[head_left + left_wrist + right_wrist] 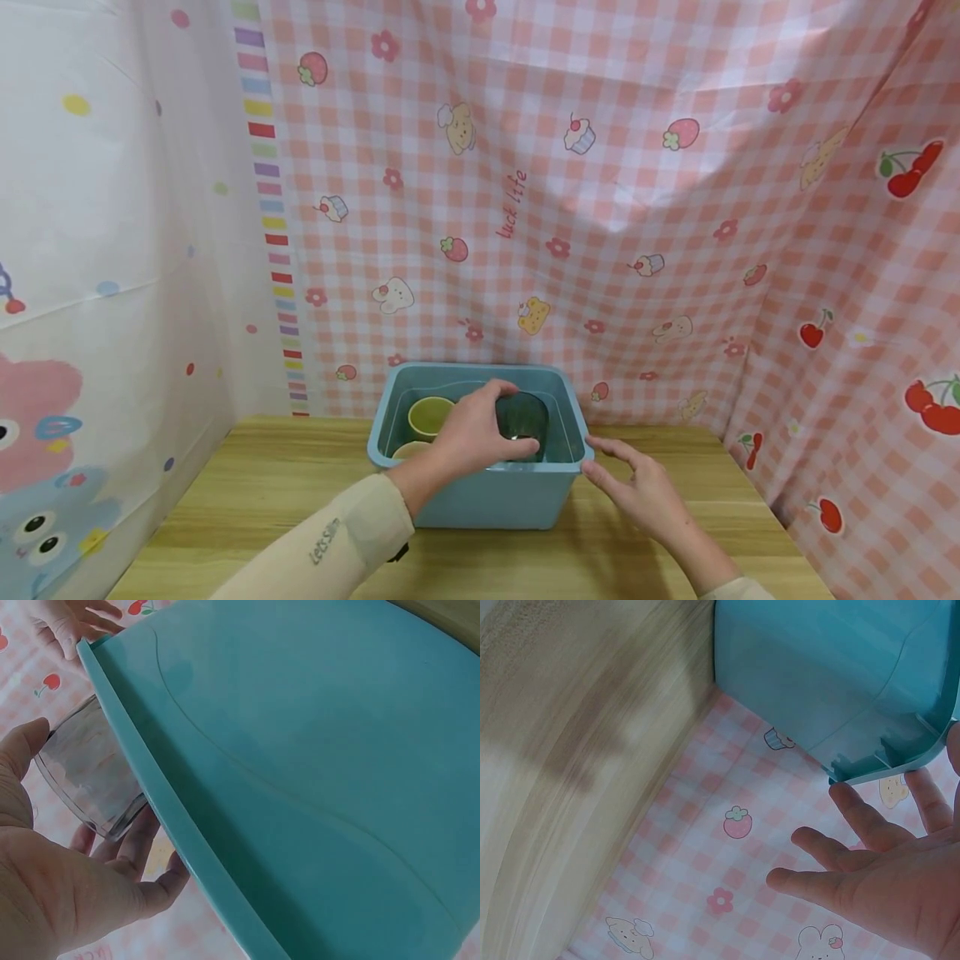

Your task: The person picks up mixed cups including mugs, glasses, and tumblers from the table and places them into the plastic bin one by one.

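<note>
My left hand [472,427] reaches over the front rim of a light blue plastic bin [491,498]. Between its thumb and fingers it holds a dark, see-through glass [522,412] at the bin's right side. The left wrist view shows the thumb on one side of the glass [94,771] and the fingers on the other, close above the rim. At the bin's right front corner, my right hand [643,493] has its fingers spread and fairly straight, fingertips right at the rim. A yellow-green cup [429,414] stands in the bin, left of my left hand.
A pale rounded thing [411,450] lies in the bin's front left, partly hidden by the left wrist. The bin stands on a wood-grain table [300,492], near its back edge. Behind hangs a pink checked cloth [525,275]; a white printed cloth [97,208] hangs at the left.
</note>
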### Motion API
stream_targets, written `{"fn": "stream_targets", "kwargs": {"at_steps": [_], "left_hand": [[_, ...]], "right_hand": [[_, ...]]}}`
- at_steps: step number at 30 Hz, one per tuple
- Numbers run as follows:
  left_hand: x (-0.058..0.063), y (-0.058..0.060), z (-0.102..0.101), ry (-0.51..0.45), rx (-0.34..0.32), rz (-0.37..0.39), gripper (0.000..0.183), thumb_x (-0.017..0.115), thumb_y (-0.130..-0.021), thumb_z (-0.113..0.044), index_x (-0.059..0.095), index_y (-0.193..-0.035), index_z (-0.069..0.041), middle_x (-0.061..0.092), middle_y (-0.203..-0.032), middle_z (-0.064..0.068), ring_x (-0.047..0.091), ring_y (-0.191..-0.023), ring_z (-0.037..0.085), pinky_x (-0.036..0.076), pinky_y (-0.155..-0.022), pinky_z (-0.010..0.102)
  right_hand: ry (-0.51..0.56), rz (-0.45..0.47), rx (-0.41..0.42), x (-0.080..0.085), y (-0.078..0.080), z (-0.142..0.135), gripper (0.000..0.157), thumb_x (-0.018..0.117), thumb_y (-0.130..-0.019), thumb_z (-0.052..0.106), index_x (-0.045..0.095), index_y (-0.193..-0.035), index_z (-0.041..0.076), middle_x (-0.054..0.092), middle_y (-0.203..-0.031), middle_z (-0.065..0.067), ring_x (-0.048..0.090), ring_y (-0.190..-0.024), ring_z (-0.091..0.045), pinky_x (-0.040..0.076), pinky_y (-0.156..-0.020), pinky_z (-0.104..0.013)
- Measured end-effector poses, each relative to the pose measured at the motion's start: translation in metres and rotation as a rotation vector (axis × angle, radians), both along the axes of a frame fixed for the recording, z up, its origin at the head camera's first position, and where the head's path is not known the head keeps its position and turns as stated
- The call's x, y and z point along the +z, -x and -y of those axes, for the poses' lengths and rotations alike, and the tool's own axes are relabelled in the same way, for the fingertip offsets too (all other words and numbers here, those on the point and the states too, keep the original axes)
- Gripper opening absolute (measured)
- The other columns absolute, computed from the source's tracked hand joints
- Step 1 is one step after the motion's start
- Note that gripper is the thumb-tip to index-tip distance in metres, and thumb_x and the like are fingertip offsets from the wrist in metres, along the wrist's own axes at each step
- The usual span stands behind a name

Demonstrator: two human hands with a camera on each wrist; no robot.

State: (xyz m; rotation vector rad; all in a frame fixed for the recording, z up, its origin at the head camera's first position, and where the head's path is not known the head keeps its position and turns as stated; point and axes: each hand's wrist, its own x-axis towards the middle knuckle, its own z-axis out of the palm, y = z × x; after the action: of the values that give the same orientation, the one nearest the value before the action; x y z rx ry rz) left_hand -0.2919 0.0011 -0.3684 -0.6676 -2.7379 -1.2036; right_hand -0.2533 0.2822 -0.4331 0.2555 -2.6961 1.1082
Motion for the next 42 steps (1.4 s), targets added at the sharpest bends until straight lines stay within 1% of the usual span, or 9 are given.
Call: {"fn": "stream_targets", "kwargs": {"at_steps": [3, 6, 9, 16, 21, 34, 42], "left_hand": [[-0.001, 0.0, -0.003, -0.004, 0.001, 0.007, 0.079, 0.089, -0.086, -0.045, 0.055, -0.149, -0.014, 0.07, -0.136, 0.009, 0.068, -0.104, 0.024, 0.059, -0.097, 0.049], [-0.002, 0.001, -0.006, -0.008, 0.001, 0.023, 0.079, 0.089, -0.086, -0.045, 0.055, -0.149, -0.014, 0.066, -0.146, 0.008, 0.067, -0.124, 0.03, 0.057, -0.106, 0.053], [-0.003, 0.001, -0.009, -0.006, -0.003, 0.041, 0.08, 0.089, -0.085, -0.045, 0.054, -0.15, -0.014, 0.064, -0.148, 0.008, 0.064, -0.131, 0.031, 0.056, -0.109, 0.054], [-0.006, 0.002, -0.014, -0.003, -0.016, 0.053, 0.08, 0.089, -0.086, -0.044, 0.054, -0.151, -0.013, 0.063, -0.151, 0.011, 0.062, -0.136, 0.034, 0.054, -0.111, 0.055], [-0.009, 0.003, -0.016, 0.008, -0.009, 0.059, 0.08, 0.089, -0.086, -0.044, 0.054, -0.151, -0.013, 0.063, -0.151, 0.012, 0.063, -0.135, 0.032, 0.054, -0.111, 0.055], [-0.014, 0.006, -0.022, 0.023, 0.006, 0.078, 0.08, 0.09, -0.085, -0.045, 0.055, -0.15, -0.013, 0.064, -0.149, 0.009, 0.062, -0.136, 0.031, 0.055, -0.111, 0.053], [-0.018, 0.007, -0.026, 0.033, 0.018, 0.099, 0.081, 0.09, -0.084, -0.047, 0.056, -0.149, -0.013, 0.064, -0.149, 0.008, 0.064, -0.133, 0.03, 0.057, -0.108, 0.052]], "right_hand": [[0.001, -0.003, 0.001, 0.0, 0.0, 0.0, 0.05, 0.07, -0.102, 0.05, 0.067, -0.146, 0.024, 0.067, -0.147, -0.018, 0.061, -0.139, -0.041, 0.056, -0.103, -0.064], [-0.001, -0.006, 0.0, -0.001, 0.001, 0.0, 0.05, 0.07, -0.102, 0.05, 0.067, -0.145, 0.024, 0.067, -0.147, -0.018, 0.061, -0.139, -0.041, 0.056, -0.104, -0.064], [-0.001, -0.005, -0.001, -0.001, 0.001, 0.0, 0.05, 0.07, -0.102, 0.05, 0.067, -0.146, 0.025, 0.067, -0.148, -0.017, 0.061, -0.14, -0.042, 0.055, -0.105, -0.065], [0.0, -0.012, 0.006, -0.002, 0.001, 0.0, 0.05, 0.07, -0.103, 0.049, 0.067, -0.146, 0.024, 0.067, -0.147, -0.017, 0.061, -0.139, -0.042, 0.055, -0.104, -0.066], [0.001, -0.008, 0.004, -0.002, 0.001, 0.0, 0.05, 0.07, -0.103, 0.05, 0.067, -0.146, 0.024, 0.067, -0.147, -0.017, 0.061, -0.139, -0.042, 0.055, -0.104, -0.067], [0.009, -0.012, 0.01, -0.001, 0.0, 0.0, 0.05, 0.07, -0.103, 0.049, 0.067, -0.146, 0.024, 0.067, -0.146, -0.017, 0.061, -0.139, -0.042, 0.055, -0.103, -0.065], [-0.003, -0.005, 0.005, 0.0, 0.0, 0.0, 0.052, 0.069, -0.103, 0.051, 0.066, -0.147, 0.024, 0.067, -0.147, -0.016, 0.06, -0.14, -0.041, 0.054, -0.106, -0.065]]}}
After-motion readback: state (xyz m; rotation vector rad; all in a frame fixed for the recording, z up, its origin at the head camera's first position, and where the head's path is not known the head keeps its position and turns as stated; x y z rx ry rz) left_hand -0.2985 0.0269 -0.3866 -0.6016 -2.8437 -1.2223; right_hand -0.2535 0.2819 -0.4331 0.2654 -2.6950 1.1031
